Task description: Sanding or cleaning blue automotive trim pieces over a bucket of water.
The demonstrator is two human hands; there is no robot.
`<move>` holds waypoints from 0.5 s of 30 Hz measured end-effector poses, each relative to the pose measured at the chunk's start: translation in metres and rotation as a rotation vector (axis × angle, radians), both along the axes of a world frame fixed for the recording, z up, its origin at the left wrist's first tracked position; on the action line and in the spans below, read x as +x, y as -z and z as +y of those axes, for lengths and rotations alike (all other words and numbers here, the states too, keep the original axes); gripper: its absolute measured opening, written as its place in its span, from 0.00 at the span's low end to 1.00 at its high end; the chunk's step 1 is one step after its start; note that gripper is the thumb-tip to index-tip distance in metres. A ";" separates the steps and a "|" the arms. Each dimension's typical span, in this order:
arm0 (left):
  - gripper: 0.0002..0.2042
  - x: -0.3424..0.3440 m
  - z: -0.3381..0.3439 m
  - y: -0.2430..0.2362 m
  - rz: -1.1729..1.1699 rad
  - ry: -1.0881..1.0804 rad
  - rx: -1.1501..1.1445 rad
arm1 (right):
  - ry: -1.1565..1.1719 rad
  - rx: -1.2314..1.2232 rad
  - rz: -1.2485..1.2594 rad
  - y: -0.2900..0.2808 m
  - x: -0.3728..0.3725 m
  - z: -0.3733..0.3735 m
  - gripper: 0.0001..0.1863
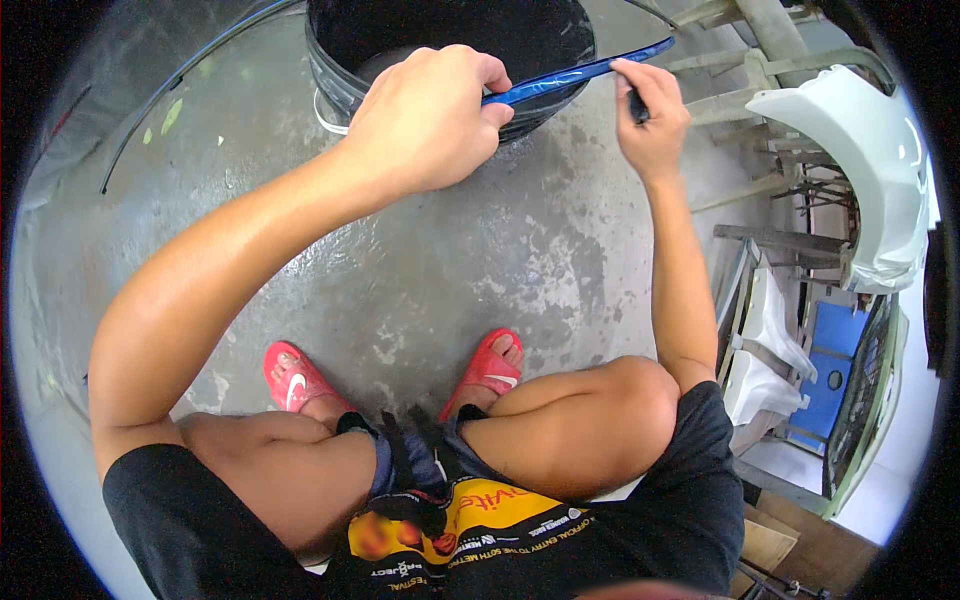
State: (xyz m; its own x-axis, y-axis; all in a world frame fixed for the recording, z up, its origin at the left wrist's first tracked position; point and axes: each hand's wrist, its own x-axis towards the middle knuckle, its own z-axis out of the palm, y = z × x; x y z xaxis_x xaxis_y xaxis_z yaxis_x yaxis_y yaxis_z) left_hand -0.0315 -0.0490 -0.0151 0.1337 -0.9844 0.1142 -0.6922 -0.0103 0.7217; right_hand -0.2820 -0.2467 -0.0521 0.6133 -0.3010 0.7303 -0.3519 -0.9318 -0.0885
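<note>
My left hand (430, 115) grips one end of a long, thin, glossy blue strip (585, 68) held over a black bucket (450, 45). My right hand (650, 115) pinches a small dark piece (636, 103) against the strip near its far end. The strip runs up and to the right, above the bucket's rim. I am squatting, with my red sandals (295, 378) on the wet grey concrete floor (480, 250).
White body panels (860, 160) lean on a metal rack (760, 60) at the right, with a blue panel (830, 370) lower down. A thin dark hose (170, 90) curves across the floor at the upper left.
</note>
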 end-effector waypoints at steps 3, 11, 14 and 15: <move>0.14 -0.001 -0.001 0.000 0.014 0.001 -0.001 | 0.049 -0.016 -0.036 0.008 -0.015 -0.040 0.13; 0.13 -0.003 -0.002 0.003 -0.017 -0.021 -0.054 | -0.034 0.011 0.000 0.002 0.011 0.017 0.20; 0.13 -0.002 -0.003 0.005 -0.023 -0.025 -0.058 | -0.193 0.043 0.055 -0.002 0.026 0.057 0.22; 0.14 -0.002 -0.005 0.006 -0.022 -0.022 -0.057 | -0.229 0.044 0.140 -0.004 0.027 0.061 0.22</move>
